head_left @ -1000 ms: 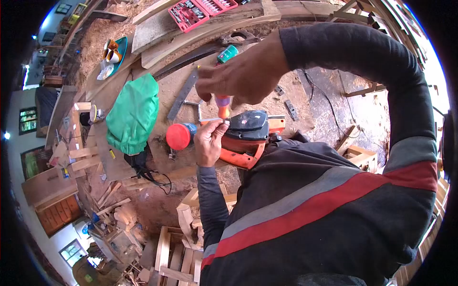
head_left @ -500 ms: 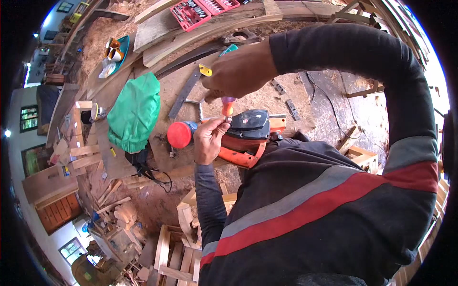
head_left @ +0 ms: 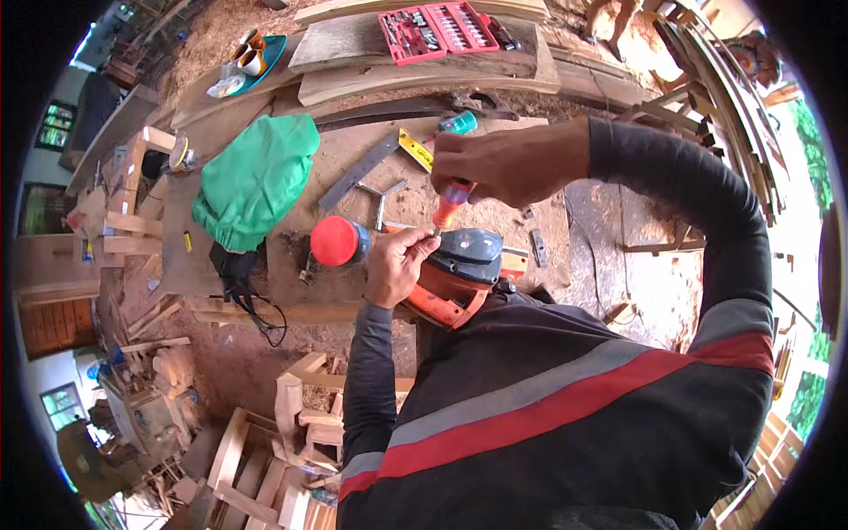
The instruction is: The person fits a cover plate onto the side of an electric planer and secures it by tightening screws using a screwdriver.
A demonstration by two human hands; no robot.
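My right hand (head_left: 503, 166) is wrapped round the orange handle of a screwdriver (head_left: 448, 210), held nearly upright. At its lower end my left hand (head_left: 396, 267) pinches thumb and finger together; whether they hold the shaft or a small screw is hidden. Directly under both hands lies an orange and black power tool (head_left: 468, 256), close against my body. A red-lidded jar (head_left: 334, 241) stands left of it. Just beyond are a T-shaped metal wrench (head_left: 382, 199) and a try square (head_left: 360, 168) with a yellow stock.
A green cloth cover (head_left: 261, 181) lies on the bench at left, its black cord hanging over the edge. Beyond my right hand is a green bottle (head_left: 461, 124). Planks at the back carry an open red socket set (head_left: 437, 55) and a teal tray (head_left: 276, 51) with cups.
The view has shifted and tilted. My right hand has turned on the screwdriver handle, which now leans more to the right. My left hand keeps its pinch at the lower end.
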